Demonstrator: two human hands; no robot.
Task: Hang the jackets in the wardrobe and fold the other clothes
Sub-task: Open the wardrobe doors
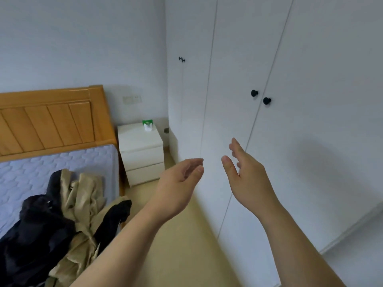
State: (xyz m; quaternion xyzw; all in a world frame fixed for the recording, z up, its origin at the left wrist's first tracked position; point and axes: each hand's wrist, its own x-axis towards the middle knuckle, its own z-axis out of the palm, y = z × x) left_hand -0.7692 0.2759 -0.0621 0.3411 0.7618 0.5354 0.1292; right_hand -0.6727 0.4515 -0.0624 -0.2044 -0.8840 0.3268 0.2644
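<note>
A white wardrobe [310,141] fills the right side, all its doors closed, with two black knobs [260,96] on the near pair of doors. On the bed at lower left lies a heap of clothes: a black garment [35,228] tangled with a beige one [83,199]. My left hand [178,183] is raised in front of the wardrobe, palm up, fingers loosely curled, holding nothing. My right hand [246,175] is beside it, fingers relaxed and pointing up toward the knobs, also empty. Both hands are well apart from the clothes and below the knobs.
The bed [51,164] has a quilted grey mattress and a wooden headboard [51,121]. A white nightstand [143,154] with a small green and white item [148,125] stands between bed and wardrobe. A strip of beige floor [182,245] runs between them.
</note>
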